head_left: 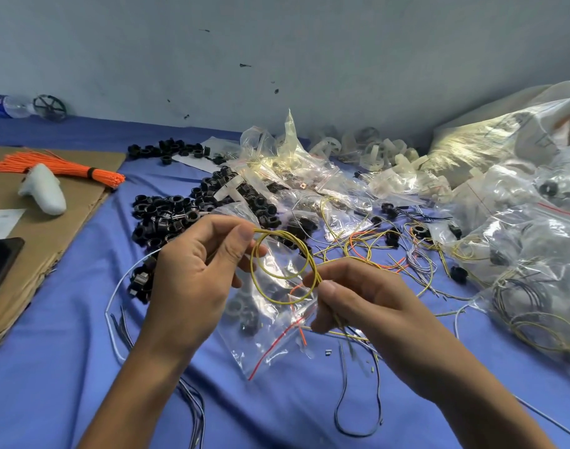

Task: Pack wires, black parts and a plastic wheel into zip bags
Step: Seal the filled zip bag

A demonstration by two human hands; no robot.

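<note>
Several thin yellow-green wires [278, 233] are wound together into one loose loop held up between your hands, above the middle of the blue sheet [66, 351]. The strands run side by side and cross where the loop closes, and their free ends trail down below your right hand [364, 303]. The thumb and fingers of that hand are pinched together on the crossing. Your left hand [196, 264] pinches the loop's upper left edge between thumb and forefinger, with the other fingers curled behind.

Just under the loop lies a clear zip bag [277, 332] with a red seal line. A short orange wire [297, 288] and some dark parts show through it, though whether they sit inside or beneath is unclear.

Beyond your left hand a heap of black parts [167, 215] spreads over the sheet. Loose wires [374, 244] in yellow, orange and grey tangle beyond your right hand. Pale plastic wheels [374, 150] pile up near the wall, and filled bags [520, 254] crowd the right side.

At far left, cardboard [50, 228] carries an orange bundle [66, 171] and a white handle-shaped object [45, 192].
</note>
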